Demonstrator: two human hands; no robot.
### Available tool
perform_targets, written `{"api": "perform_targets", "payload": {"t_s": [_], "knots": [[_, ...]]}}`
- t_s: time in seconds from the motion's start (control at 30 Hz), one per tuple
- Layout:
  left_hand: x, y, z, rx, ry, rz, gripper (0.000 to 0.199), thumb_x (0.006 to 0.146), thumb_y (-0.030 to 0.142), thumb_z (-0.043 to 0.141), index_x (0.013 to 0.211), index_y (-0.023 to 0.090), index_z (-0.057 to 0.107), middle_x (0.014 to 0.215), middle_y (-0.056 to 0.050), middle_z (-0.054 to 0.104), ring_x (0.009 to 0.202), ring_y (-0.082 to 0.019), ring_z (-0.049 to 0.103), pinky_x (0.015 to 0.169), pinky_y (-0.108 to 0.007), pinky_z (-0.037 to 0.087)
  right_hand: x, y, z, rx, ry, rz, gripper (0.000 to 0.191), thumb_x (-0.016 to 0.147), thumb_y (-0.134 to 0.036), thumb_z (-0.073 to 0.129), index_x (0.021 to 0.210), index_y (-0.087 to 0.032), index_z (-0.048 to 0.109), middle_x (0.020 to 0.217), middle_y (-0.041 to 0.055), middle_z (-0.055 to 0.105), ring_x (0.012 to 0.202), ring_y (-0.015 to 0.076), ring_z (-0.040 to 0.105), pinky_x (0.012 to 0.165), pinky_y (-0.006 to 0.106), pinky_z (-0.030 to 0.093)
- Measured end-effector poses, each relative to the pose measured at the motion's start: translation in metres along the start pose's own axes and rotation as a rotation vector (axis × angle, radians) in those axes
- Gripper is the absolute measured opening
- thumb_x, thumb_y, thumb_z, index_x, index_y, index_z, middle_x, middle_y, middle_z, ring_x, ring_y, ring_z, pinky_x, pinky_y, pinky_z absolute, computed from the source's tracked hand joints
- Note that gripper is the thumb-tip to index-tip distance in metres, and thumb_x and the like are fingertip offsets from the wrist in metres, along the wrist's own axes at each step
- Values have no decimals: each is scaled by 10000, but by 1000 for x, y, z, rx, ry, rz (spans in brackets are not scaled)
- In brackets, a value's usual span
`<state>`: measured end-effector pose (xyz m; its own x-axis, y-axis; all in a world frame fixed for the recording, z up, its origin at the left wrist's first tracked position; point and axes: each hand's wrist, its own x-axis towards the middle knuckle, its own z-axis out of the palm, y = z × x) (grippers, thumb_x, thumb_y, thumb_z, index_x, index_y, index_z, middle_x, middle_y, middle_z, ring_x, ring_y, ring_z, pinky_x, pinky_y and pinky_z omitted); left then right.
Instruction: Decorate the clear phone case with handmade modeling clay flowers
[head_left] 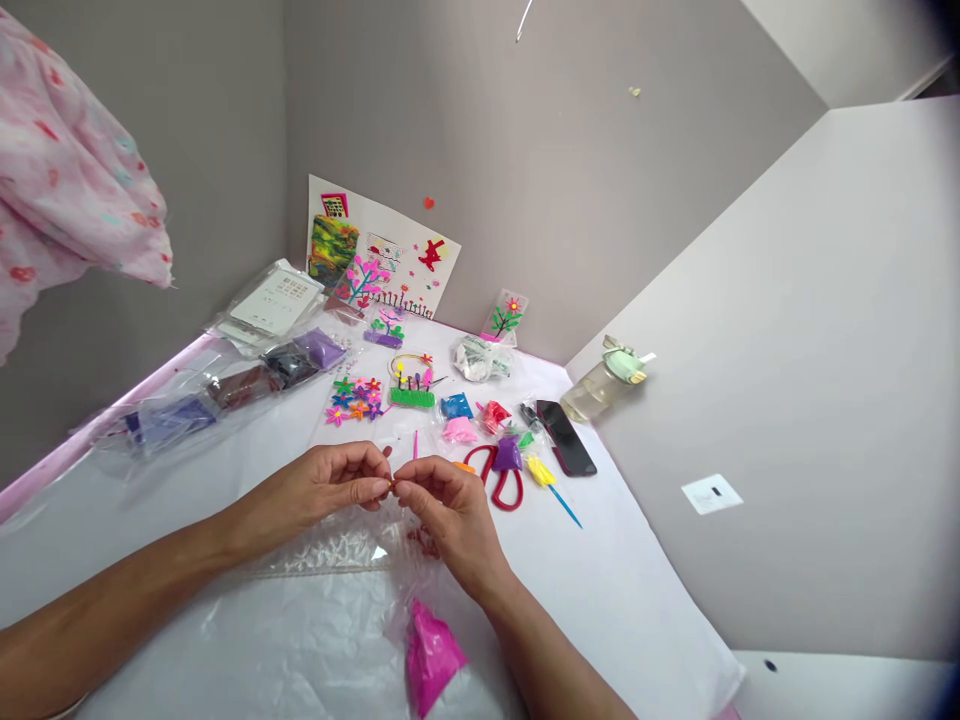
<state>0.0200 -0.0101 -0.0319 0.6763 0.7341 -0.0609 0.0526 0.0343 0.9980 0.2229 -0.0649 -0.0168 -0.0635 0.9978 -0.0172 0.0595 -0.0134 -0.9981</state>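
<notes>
Above the near part of the white table my left hand (343, 478) and my right hand (444, 508) meet fingertip to fingertip. Both pinch a tiny orange-brown piece (391, 484), mostly hidden by the fingers; its kind is too small to make out. Under the hands lies a clear plastic sheet (330, 548). Some reddish-brown bits (424, 541) show beneath my right palm. Closer to me rests a bright pink packet (433, 655). Just beyond the fingers lies a thin pink stick (415, 444).
Red-handled scissors (508, 490) lie right of my hands, among a purple packet (508, 453), a yellow packet (539, 471) and a blue-tipped tool (566, 508). A phone (566, 438) and a bottle (600, 388) stand farther right. Small clay flowers (356, 400) and bagged clay (244, 388) lie behind, left.
</notes>
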Motion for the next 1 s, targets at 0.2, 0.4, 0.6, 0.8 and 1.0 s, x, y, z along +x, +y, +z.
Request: {"api": "perform_targets", "payload": {"t_s": [0.2, 0.4, 0.6, 0.8, 1.0], "knots": [[2, -3, 1, -1, -18, 5, 289, 947, 511, 676, 928, 228, 730, 845, 15, 638, 845, -188, 601, 806, -293, 463, -1, -1, 0, -24, -12, -7, 132, 848, -349, 777, 829, -219, 771, 794, 3, 743, 753, 161, 650, 743, 288, 488], [1, -1, 4, -37, -7, -3, 261, 929, 491, 694, 908, 232, 721, 833, 19, 639, 838, -187, 611, 820, -296, 497, -1, -4, -1, -62, -3, -53, 111, 858, -330, 771, 861, -219, 762, 817, 0, 746, 763, 158, 651, 751, 283, 489], [2, 1, 6, -45, -16, -5, 258, 917, 489, 702, 902, 233, 726, 852, 16, 653, 852, -186, 631, 835, -303, 517, 0, -3, -1, -40, -11, -43, 132, 867, -333, 769, 823, -213, 736, 773, -8, 718, 734, 148, 633, 730, 279, 484], [3, 3, 7, -99, 78, 22, 250, 875, 473, 739, 940, 233, 715, 929, 4, 689, 900, -199, 680, 838, -319, 562, 1, 1, 0, 53, -44, 36, 245, 809, -396, 844, 909, -211, 718, 805, -11, 710, 718, 137, 623, 686, 261, 466], [3, 3, 9, -42, 89, 33, 250, 882, 476, 724, 924, 230, 704, 919, -10, 717, 903, -219, 698, 849, -355, 577, 3, 1, 0, 90, -46, 78, 248, 809, -429, 830, 823, -208, 719, 756, -11, 689, 674, 134, 604, 609, 245, 455]]}}
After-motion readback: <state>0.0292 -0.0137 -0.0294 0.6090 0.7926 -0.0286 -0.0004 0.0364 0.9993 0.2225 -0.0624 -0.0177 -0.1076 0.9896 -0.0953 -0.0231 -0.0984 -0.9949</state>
